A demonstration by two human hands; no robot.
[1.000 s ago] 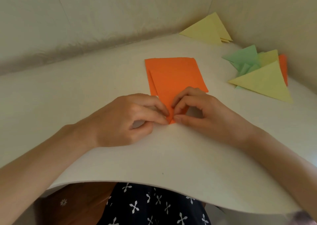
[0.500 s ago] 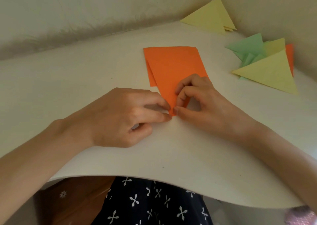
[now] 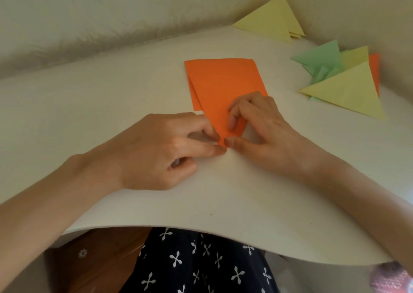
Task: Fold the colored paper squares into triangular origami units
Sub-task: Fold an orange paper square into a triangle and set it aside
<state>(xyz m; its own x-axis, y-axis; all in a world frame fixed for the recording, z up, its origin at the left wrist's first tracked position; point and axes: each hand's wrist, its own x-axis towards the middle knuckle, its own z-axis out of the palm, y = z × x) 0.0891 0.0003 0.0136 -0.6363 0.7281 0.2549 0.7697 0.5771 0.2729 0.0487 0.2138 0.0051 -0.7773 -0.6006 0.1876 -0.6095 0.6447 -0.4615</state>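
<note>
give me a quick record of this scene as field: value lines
work piece: orange paper, partly folded, flat on the table
left hand: pinches the paper's near corner
right hand: fingers curled on the same corner
finished units: yellow triangle over green triangles, far right
far corner: yellow stack

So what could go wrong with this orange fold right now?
The orange paper is held only at its near corner, where the left hand and right hand pinch it. The far part lies free on the table, so it may pivot and the crease run crooked. A lower layer peeks out along its left edge, so pressing now could lock in that misalignment.
</note>
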